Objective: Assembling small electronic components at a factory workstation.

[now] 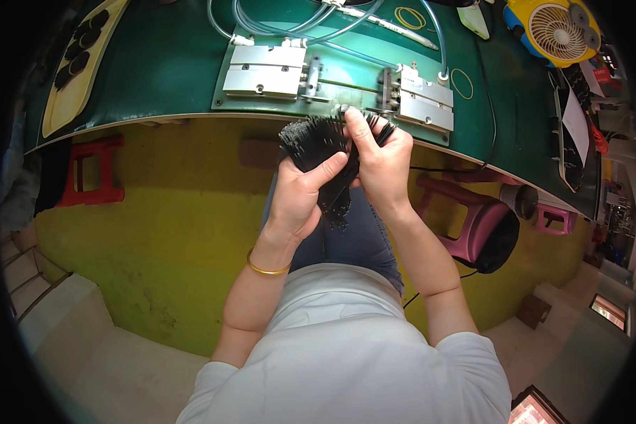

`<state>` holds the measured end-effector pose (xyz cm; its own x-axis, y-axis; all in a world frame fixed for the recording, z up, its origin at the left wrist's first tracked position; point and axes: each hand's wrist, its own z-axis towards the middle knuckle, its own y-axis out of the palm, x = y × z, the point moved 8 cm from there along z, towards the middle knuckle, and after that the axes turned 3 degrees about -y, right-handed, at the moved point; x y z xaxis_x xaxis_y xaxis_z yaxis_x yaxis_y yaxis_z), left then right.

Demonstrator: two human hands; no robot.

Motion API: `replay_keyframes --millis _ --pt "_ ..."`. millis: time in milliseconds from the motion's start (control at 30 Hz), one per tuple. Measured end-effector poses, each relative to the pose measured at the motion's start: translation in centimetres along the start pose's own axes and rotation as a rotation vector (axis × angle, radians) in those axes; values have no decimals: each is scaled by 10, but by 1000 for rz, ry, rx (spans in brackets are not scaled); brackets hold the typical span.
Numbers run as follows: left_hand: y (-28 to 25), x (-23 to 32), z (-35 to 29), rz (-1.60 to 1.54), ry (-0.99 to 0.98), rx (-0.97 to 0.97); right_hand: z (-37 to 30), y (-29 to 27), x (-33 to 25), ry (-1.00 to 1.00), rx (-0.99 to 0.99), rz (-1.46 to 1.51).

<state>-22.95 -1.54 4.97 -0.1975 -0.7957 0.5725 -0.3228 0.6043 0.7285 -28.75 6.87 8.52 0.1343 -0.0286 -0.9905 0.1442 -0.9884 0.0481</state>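
A thick bundle of thin black strips (316, 145) fans out between my hands, just in front of the bench edge; I cannot make out exactly what the strips are. My left hand (298, 196) is closed round the bundle's left side, thumb pressed across it. On the right side, my right hand (383, 159) grips some of the strips between thumb and fingers, its thumb near their upper ends. Lower ends of the bundle hang below the hands over my lap. Just beyond are two silver pneumatic cylinders (263, 71) (425, 102) on a metal plate, with a gap between them.
A yellow tray (67, 106) with black bundles lies at the bench's left. Clear air hoses (275, 32) curl behind the cylinders. A yellow fan (555, 32) stands at the far right, above a dark tray with paper (576, 127). Below are a red stool (95, 173) and a pink stool (466, 215).
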Motion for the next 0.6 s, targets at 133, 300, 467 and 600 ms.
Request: replay_keyframes --millis 133,300,467,600 --pt "0 -2 0 30 -3 -54 -3 4 -4 -3 -48 1" --pt "-2 -3 -3 4 -12 -17 -6 4 -6 -23 -39 -7" --pt "-4 -5 -1 1 -18 -14 -3 2 -1 6 1 -28" --pt "-3 -5 0 0 -15 -27 -1 3 1 18 -19 2"
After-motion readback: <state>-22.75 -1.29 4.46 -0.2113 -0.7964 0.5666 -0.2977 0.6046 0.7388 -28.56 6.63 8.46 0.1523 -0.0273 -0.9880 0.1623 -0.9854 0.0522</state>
